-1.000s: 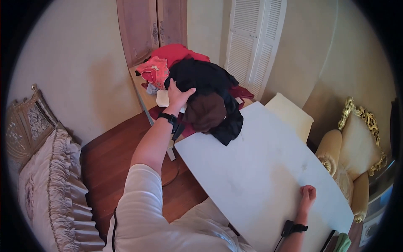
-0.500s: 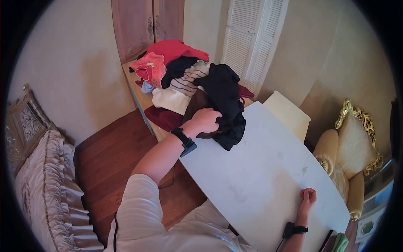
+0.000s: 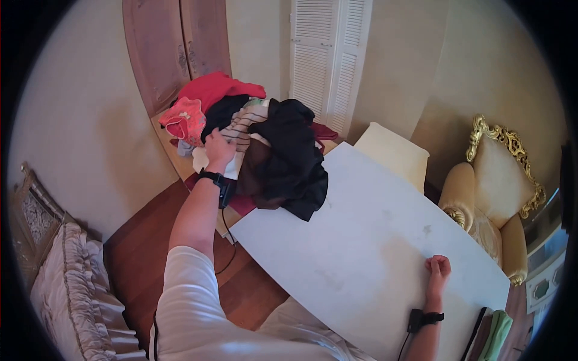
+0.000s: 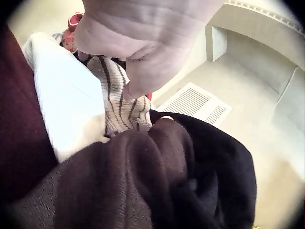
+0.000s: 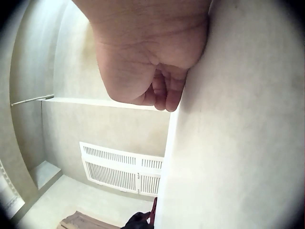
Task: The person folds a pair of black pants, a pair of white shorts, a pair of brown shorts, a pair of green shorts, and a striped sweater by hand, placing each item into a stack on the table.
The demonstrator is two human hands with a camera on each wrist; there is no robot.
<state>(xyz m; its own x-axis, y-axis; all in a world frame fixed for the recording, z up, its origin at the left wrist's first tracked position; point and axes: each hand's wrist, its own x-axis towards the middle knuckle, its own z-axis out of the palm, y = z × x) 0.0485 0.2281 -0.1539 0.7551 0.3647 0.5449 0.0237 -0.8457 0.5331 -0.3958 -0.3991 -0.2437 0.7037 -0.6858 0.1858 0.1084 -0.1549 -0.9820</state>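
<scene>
My left hand (image 3: 220,150) reaches over the clothes pile at the far side, fingers bent down onto a cream knit garment with dark stripes (image 3: 239,127). In the left wrist view, the thumb and a fingertip stand apart over the striped knit (image 4: 112,78). A white garment (image 4: 71,95) lies beside it. Close to the wrist, a brown garment (image 3: 254,168) and a black garment (image 3: 295,162) hang over the near edge of the pile. My right hand (image 3: 438,268) rests on the white table (image 3: 355,240), its fingers loosely curled around nothing.
Behind the striped knit lie a red garment (image 3: 217,87) and a coral patterned one (image 3: 185,119). Folded cloths, one green (image 3: 498,331), sit at the table's near right corner. A gilt armchair (image 3: 500,180) stands to the right, a cream seat (image 3: 394,156) beyond the table.
My left hand went from the left of the pile to the brown and black garments, which shifted nearer and uncovered the striped knit, then moved back left onto that knit. The right hand stayed put.
</scene>
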